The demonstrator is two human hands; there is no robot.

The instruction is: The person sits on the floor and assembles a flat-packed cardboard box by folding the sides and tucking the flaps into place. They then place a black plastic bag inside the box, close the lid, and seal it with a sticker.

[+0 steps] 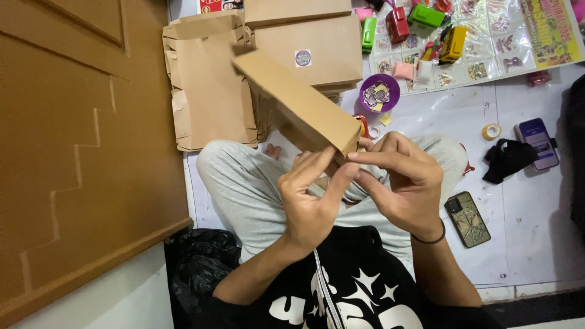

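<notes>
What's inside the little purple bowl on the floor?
The purple bowl holds a small pile of round stickers, whitish with dark print. Whatever lies beneath that pile, and the bowl's bottom, is covered and cannot be seen.

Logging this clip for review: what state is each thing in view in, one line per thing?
Cardboard box: assembled, tilted, held up at its near end by both hands.
Left hand: gripping the box end.
Right hand: fingers pinching the box end.
Flat box blanks: unfolded, stacked on the floor.
Purple bowl: upright, holding stickers.
Tape roll: lying flat.
Blue phone: screen lit.
Patterned phone: lying flat on the floor.
</notes>
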